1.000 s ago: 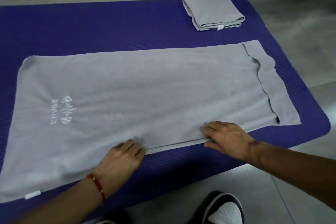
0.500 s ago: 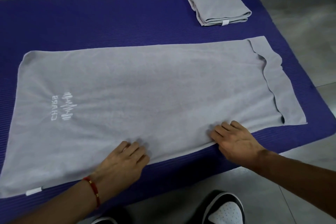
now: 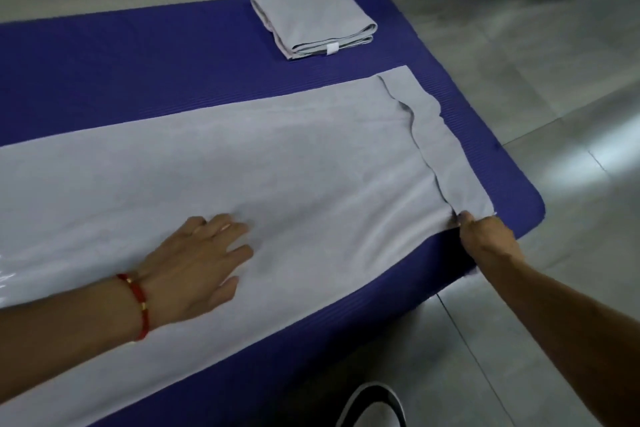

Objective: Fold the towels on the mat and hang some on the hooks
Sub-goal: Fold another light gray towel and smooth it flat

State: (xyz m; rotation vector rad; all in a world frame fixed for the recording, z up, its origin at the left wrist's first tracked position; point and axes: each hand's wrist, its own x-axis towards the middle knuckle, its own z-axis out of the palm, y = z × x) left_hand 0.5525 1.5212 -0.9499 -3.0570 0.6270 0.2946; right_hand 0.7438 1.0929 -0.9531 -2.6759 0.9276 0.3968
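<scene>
Folding a big grey towel [image 3: 277, 163] is the step in hand. Low in the frame sits a shoe [image 3: 372, 407] on the floor. Left of middle, the left hand [image 3: 194, 263] lies flat on the towel, fingers straight, holding nothing. At the right, the right hand [image 3: 485, 236] pinches the towel's near corner. The towel lies spread on the blue mat [image 3: 138, 55]. At the top middle rests a folded towel [image 3: 311, 21]. Next, I think, the corner must be lifted and carried across while the flat hand keeps the cloth down.
</scene>
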